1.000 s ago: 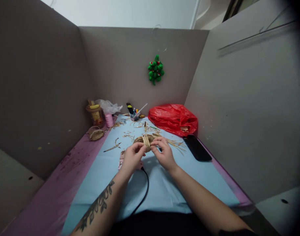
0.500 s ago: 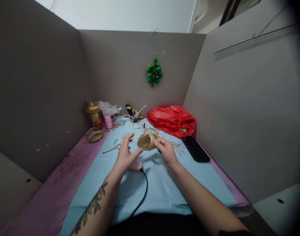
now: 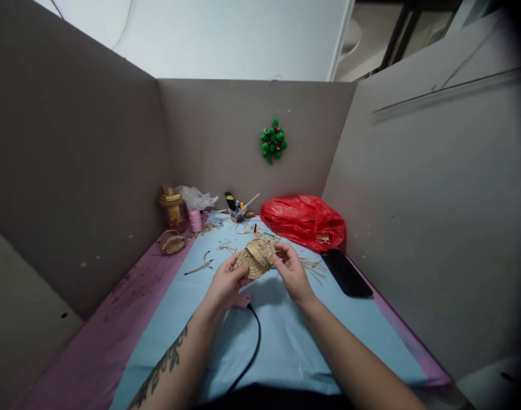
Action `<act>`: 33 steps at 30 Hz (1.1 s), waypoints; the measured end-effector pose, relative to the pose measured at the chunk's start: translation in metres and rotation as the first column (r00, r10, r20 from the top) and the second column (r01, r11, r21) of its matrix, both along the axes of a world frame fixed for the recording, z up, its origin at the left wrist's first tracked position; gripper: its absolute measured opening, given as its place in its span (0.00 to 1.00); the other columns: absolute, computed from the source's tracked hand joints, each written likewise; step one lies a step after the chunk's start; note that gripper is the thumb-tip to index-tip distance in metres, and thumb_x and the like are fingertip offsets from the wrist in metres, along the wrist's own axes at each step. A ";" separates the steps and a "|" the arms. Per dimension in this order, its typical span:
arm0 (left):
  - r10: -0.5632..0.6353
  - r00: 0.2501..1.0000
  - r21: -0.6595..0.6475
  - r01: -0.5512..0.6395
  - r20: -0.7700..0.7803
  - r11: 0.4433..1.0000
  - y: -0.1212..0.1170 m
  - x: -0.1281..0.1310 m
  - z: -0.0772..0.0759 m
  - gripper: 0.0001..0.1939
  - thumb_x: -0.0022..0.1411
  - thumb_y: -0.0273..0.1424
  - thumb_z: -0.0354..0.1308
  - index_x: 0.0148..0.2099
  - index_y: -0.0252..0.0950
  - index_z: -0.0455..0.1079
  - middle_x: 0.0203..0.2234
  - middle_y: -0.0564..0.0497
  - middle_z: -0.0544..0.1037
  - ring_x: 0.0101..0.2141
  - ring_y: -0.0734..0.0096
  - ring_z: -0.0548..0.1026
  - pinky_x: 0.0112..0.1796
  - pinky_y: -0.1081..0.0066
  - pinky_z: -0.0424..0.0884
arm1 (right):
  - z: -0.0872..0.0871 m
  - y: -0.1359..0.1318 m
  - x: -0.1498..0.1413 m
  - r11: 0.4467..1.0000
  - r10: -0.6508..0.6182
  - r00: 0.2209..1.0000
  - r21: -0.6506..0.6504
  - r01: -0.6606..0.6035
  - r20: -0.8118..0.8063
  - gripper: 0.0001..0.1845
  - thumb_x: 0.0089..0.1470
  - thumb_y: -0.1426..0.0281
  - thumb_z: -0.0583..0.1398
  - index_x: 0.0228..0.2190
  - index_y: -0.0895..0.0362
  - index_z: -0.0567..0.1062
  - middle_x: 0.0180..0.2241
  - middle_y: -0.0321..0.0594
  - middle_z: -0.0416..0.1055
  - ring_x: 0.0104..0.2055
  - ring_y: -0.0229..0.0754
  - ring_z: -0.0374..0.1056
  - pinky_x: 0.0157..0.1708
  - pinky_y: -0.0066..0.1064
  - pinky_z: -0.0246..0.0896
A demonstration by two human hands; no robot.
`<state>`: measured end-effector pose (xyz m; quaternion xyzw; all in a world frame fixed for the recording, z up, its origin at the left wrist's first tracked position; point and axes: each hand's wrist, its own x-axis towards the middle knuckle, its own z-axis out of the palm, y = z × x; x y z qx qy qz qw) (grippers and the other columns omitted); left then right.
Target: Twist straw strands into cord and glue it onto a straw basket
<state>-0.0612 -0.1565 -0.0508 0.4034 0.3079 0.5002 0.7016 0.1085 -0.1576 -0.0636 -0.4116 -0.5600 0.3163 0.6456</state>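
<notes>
Between both hands, above the blue table cover [image 3: 192, 319], is a small round piece of woven straw [image 3: 257, 259], with a braided band across its face. My left hand [image 3: 226, 285] grips its lower left edge, the thumb lying on the near side. At the right edge, my right hand [image 3: 292, 272] pinches it between thumb and fingers. Beneath my left wrist lies a pink tool [image 3: 242, 300] with a black cord [image 3: 257, 341] running toward me; most of its body is hidden by the arm.
Straw strips [image 3: 314, 269] and a twig-like piece [image 3: 199, 267] lie about. A red plastic bag [image 3: 303, 221] and a black phone-like slab [image 3: 346, 273] are right. At left stand a small woven basket [image 3: 173, 245], a pink thread spool [image 3: 195, 220] and a jar [image 3: 173, 213]. Grey panels enclose three sides.
My left hand, open and apart before, has closed on the woven straw piece. The piece has turned so its flat, banded face shows. The camera view has tilted up slightly.
</notes>
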 end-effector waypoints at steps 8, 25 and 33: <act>-0.175 0.983 -0.050 0.178 0.055 0.983 -0.010 0.000 0.003 0.22 0.43 0.21 0.62 0.44 0.29 0.70 0.36 0.41 0.78 0.33 0.62 0.76 0.32 0.68 0.72 | -0.007 0.005 0.002 0.984 0.151 0.986 -0.088 -0.157 -0.066 0.18 0.50 0.61 0.60 0.41 0.57 0.71 0.23 0.33 0.66 0.23 0.34 0.60 0.24 0.28 0.60; -0.124 0.866 -0.047 0.167 0.485 0.985 -0.008 -0.010 0.008 0.23 0.52 0.32 0.56 0.50 0.28 0.67 0.42 0.39 0.76 0.46 0.54 0.72 0.49 0.58 0.64 | -0.004 -0.031 -0.023 0.808 -0.301 0.567 0.521 -0.275 0.767 0.22 0.55 0.69 0.54 0.51 0.60 0.67 0.49 0.52 0.68 0.53 0.51 0.61 0.52 0.49 0.56; 0.040 0.893 -0.266 0.090 0.449 0.960 -0.004 0.008 0.006 0.38 0.56 0.59 0.35 0.54 0.38 0.63 0.44 0.40 0.75 0.43 0.54 0.74 0.44 0.53 0.67 | -0.009 -0.026 -0.041 0.880 -0.211 0.379 0.344 -0.328 0.901 0.38 0.53 0.58 0.57 0.58 0.69 0.57 0.59 0.62 0.53 0.63 0.59 0.43 0.56 0.52 0.50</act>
